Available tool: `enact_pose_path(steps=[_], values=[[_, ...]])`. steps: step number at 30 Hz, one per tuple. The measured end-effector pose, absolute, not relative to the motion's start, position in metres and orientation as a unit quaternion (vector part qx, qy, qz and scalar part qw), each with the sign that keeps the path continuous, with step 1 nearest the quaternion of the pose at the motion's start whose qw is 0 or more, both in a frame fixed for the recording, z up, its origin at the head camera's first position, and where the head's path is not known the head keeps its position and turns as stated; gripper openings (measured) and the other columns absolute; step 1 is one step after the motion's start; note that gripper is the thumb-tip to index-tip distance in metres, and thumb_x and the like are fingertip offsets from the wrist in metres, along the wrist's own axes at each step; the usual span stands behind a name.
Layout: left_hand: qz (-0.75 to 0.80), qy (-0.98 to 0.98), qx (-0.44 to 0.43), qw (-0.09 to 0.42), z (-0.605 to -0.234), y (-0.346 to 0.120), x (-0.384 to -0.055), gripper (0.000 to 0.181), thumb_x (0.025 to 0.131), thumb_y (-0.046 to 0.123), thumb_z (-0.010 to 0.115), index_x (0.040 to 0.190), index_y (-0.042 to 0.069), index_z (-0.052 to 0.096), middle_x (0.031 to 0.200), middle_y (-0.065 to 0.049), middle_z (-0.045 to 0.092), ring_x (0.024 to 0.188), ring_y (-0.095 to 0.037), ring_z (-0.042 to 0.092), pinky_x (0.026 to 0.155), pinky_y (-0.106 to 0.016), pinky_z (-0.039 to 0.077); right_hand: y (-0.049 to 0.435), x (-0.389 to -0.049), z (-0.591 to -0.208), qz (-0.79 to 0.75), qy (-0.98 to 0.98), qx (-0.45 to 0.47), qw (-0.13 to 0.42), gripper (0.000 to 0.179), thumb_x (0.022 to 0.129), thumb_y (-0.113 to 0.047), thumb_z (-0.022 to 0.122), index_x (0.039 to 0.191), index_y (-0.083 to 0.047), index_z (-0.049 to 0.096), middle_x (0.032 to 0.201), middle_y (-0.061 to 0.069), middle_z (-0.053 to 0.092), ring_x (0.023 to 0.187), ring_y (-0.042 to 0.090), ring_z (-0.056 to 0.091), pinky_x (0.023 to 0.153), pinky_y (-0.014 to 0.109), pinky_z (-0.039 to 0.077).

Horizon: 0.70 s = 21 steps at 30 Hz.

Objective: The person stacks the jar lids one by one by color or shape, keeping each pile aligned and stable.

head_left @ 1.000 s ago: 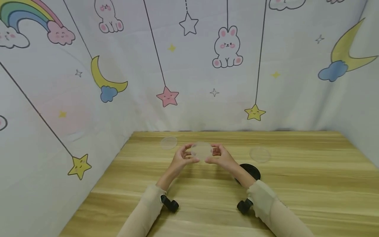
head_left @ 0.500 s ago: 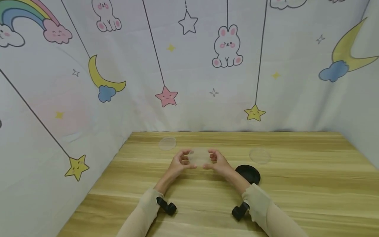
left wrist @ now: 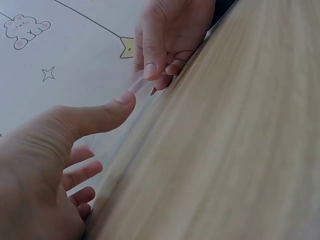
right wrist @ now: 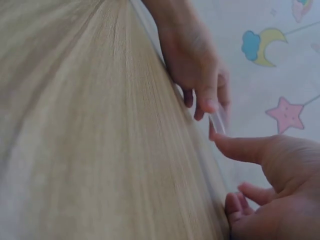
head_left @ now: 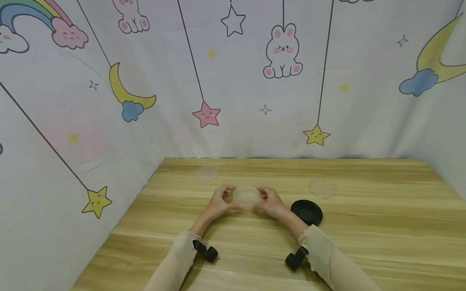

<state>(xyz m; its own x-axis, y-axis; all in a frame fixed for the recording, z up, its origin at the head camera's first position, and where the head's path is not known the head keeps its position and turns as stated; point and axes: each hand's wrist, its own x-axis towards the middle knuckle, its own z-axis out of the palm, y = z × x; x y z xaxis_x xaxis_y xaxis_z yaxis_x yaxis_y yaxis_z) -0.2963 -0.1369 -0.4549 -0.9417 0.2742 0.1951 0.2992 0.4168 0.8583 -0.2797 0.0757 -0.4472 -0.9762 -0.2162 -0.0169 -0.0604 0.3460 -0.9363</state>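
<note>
In the head view, both hands hold a clear round disc (head_left: pixel 246 196) between them, close over the wooden table. My left hand (head_left: pixel 219 203) pinches its left edge, thumb at the near side and fingers at the far side. On the opposite edge, my right hand (head_left: pixel 272 203) grips it the same way. The left wrist view shows the disc's thin see-through edge (left wrist: pixel 142 84) by the two thumbs, and the lower fingers loosely bent. From the right wrist, the same clear edge (right wrist: pixel 218 123) stands between the thumb tips.
A black round shallow dish (head_left: pixel 307 212) sits beside the right forearm. Two more clear discs lie flat on the table: one disc (head_left: pixel 208 172) at the back left, another disc (head_left: pixel 322 188) to the right. A printed curtain (head_left: pixel 240 133) borders the table's (head_left: pixel 382 226) back edge.
Both hands have come down and a little nearer with the disc between them. More of the black dish shows beside the right forearm. The other discs stay put.
</note>
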Motion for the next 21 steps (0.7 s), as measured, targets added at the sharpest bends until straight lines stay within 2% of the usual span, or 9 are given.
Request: enact_pose_path(steps=[4, 8, 16, 21], values=[[-0.488, -0.858, -0.160, 0.012, -0.4538, -0.1366, -0.2955, 0.065, 0.067, 0.011, 0.089, 0.122, -0.003, 0.059, 0.127, -0.021, 0.060, 0.119, -0.035, 0.048, 0.104, -0.050, 0.039, 0.0745, -0.2801, -0.4479, -0.545, 0.833, -0.084, 0.054, 0.069, 0.078, -0.005, 0.079, 0.138, 0.008, 0.047, 0.135, 0.027, 0.046, 0.121, 0.037, 0.046, 0.104, 0.050, 0.041], [-0.459, -0.875, -0.152, 0.001, -0.4582, -0.1386, -0.2983, 0.067, 0.065, 0.016, 0.091, 0.121, 0.001, 0.059, 0.128, -0.015, 0.059, 0.119, -0.030, 0.041, 0.105, -0.047, 0.037, 0.0730, -0.2802, -0.4497, -0.518, 0.851, -0.077, 0.042, 0.065, 0.077, -0.004, 0.080, 0.134, 0.007, 0.052, 0.127, 0.024, 0.048, 0.116, 0.035, 0.049, 0.101, 0.047, 0.044], [-0.445, -0.880, -0.165, 0.000, -0.4559, -0.1405, -0.2979, 0.066, 0.065, 0.014, 0.091, 0.120, 0.000, 0.059, 0.128, -0.017, 0.056, 0.117, -0.031, 0.040, 0.103, -0.048, 0.038, 0.0737, -0.2816, -0.4493, -0.506, 0.859, -0.074, 0.032, 0.063, 0.075, -0.001, 0.080, 0.133, 0.005, 0.055, 0.121, 0.021, 0.050, 0.108, 0.030, 0.049, 0.095, 0.043, 0.045], [-0.438, -0.883, -0.164, -0.021, -0.4551, -0.1418, -0.2982, 0.068, 0.066, 0.016, 0.091, 0.122, 0.000, 0.056, 0.128, -0.015, 0.054, 0.118, -0.030, 0.039, 0.102, -0.048, 0.039, 0.0755, -0.2821, -0.4512, -0.500, 0.863, -0.067, 0.036, 0.062, 0.074, -0.002, 0.081, 0.131, 0.002, 0.057, 0.120, 0.020, 0.052, 0.108, 0.029, 0.050, 0.095, 0.042, 0.045]])
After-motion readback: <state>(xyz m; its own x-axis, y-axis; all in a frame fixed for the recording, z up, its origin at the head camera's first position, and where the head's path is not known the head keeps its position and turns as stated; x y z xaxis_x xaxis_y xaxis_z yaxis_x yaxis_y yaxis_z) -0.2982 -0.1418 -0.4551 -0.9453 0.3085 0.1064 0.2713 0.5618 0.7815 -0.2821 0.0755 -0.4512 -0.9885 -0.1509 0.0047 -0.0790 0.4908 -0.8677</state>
